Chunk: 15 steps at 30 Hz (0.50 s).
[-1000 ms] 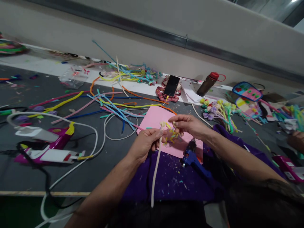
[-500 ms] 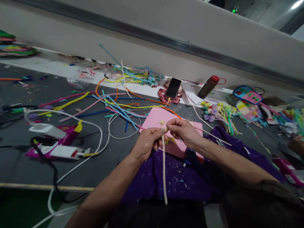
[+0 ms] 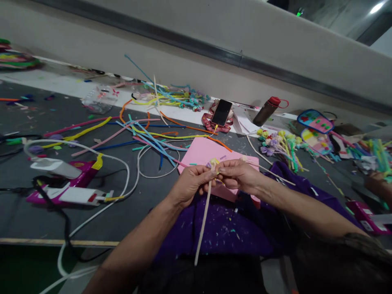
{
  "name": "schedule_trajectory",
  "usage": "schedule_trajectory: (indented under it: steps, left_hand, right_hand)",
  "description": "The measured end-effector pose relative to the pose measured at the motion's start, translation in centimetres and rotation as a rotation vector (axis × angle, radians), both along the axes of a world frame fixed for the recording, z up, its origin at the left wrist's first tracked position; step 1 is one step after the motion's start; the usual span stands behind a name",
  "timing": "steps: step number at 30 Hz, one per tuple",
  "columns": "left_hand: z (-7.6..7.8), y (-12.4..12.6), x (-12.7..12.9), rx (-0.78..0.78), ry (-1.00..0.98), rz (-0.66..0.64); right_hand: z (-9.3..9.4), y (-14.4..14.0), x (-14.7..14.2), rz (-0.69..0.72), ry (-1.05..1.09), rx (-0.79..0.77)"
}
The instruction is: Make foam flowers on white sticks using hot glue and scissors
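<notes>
My left hand (image 3: 191,181) pinches a cream pipe cleaner (image 3: 203,224) near its top, and the long stem hangs down over the purple apron cloth, its lower end tilted to the left. A small pale yellow and lilac flower head (image 3: 213,164) sits at the top of the stem, between both hands. My right hand (image 3: 237,173) has thumb and fingers closed on the yellow part of this flower head. Fingers partly cover the spot where both hands meet. Under the hands lies a pink foam sheet (image 3: 199,149) with small scraps on it.
Loose coloured pipe cleaners (image 3: 153,139) lie left of centre. Glue guns (image 3: 70,179) with cables lie farther left. Behind are a phone (image 3: 222,112) and a bottle (image 3: 267,112). Finished flowers (image 3: 281,147) lie at right, and another person's hand (image 3: 378,183) shows at the right edge.
My hands have drawn closer around the flower head, which now shows lilac as well as yellow. The stem's lower end has swung to the left. The view has shifted slightly.
</notes>
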<state>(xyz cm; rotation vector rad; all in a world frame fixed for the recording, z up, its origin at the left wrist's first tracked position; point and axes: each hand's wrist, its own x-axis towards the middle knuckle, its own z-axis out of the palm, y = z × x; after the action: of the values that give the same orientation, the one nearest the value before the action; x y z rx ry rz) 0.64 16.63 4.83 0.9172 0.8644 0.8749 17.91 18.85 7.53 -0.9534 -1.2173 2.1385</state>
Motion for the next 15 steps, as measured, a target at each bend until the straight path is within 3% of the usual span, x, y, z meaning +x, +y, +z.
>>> schedule_trajectory:
  steps: [9,15]
  left_hand:
    - [-0.19,0.07,-0.03,-0.015,0.012,-0.008]
    - [-0.24,0.06,-0.03,-0.028,0.011,-0.037]
  right_hand:
    - [-0.78,-0.04,0.07,-0.061,-0.027,-0.020]
    - [-0.77,-0.46,0.18,-0.028,-0.019,0.000]
